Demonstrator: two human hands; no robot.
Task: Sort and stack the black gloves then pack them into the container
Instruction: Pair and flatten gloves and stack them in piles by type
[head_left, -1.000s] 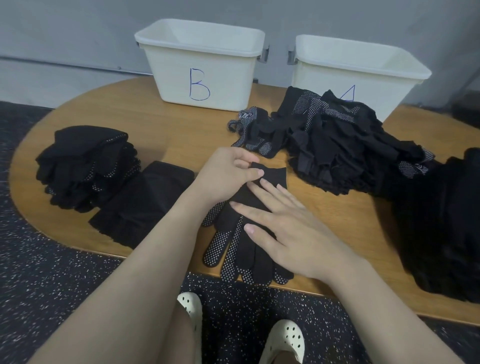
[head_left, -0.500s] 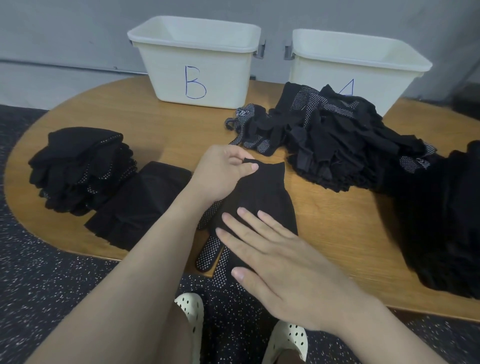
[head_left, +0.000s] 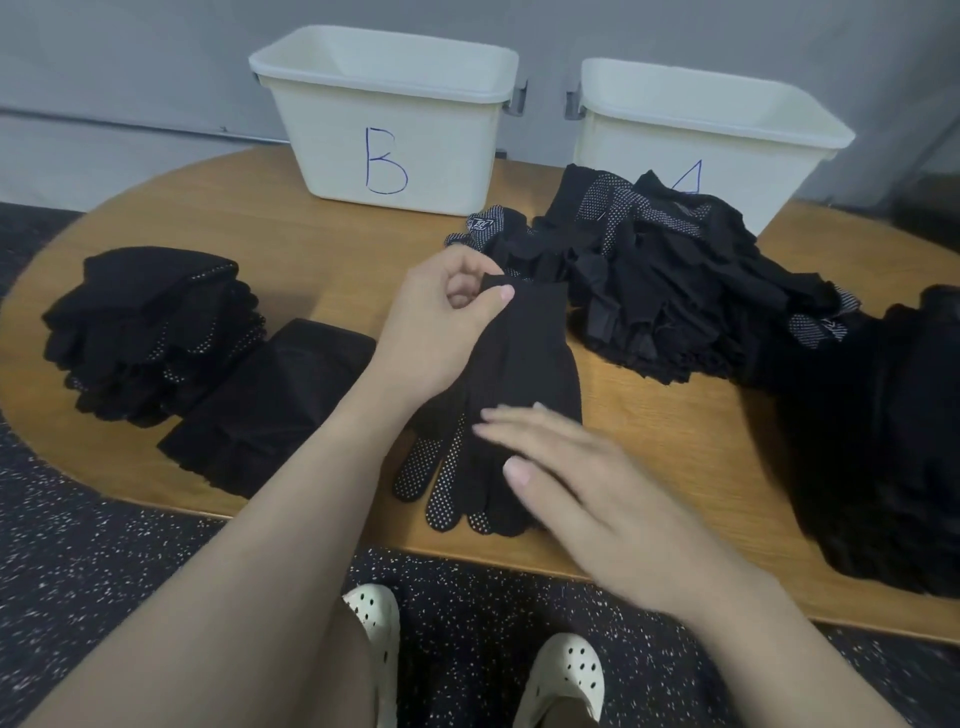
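Pinching the cuff of a black glove (head_left: 524, 358) between thumb and curled fingers, a person's left hand (head_left: 441, 322) holds it at the middle of a rounded wooden table (head_left: 291, 249), while the right hand (head_left: 587, 483) lies flat over the glove's finger end, fingers straight and slightly spread, blurred in the frame. The glove rests on top of another, whose white-dotted fingers (head_left: 436, 478) point toward the table's near edge. To the left lie a stack of dotted black gloves (head_left: 150, 327) and, just beside it, a flatter stack of plain black gloves (head_left: 270, 405). Behind and to the right of the hands, a loose heap of unsorted gloves (head_left: 670, 291) spreads across the table, touching a further dark pile (head_left: 883, 441) at the right edge. Two white containers stand at the back of the table: one marked with a blue "B" (head_left: 387, 124) and a second (head_left: 711, 135) whose blue letter is partly hidden by the heap. No gloves can be seen inside either. Below the table edge, two white perforated clogs (head_left: 563, 680) show on a speckled dark floor (head_left: 104, 561)
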